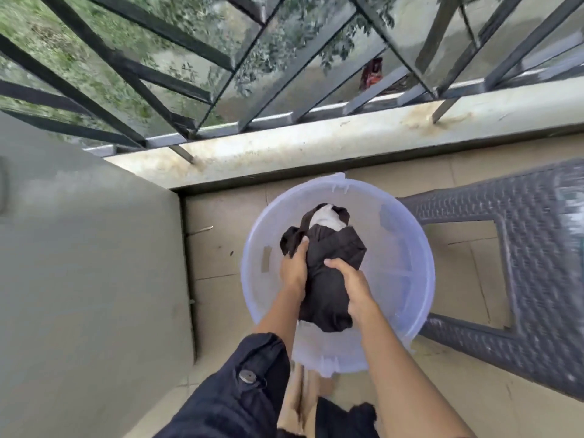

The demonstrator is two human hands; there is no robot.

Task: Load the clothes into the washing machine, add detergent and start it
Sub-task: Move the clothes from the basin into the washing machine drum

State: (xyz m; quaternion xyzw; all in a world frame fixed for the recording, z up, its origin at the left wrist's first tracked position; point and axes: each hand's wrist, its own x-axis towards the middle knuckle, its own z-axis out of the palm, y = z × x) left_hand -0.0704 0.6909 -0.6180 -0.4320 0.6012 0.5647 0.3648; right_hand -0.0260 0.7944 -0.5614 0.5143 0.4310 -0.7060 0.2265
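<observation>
A translucent pale-blue plastic tub stands on the tiled floor in the middle of the view. Over it hangs a bundle of dark brown-black clothes with a white piece showing at its far end. My left hand grips the bundle's left side. My right hand grips its right side. Both hands hold the bundle above the tub's inside. The grey top of what may be the washing machine fills the left side; its lid and controls are not visible.
A dark woven-pattern plastic stool stands right of the tub, touching it. A stained concrete ledge with black metal railing runs behind. My bare foot is on the tiles below the tub.
</observation>
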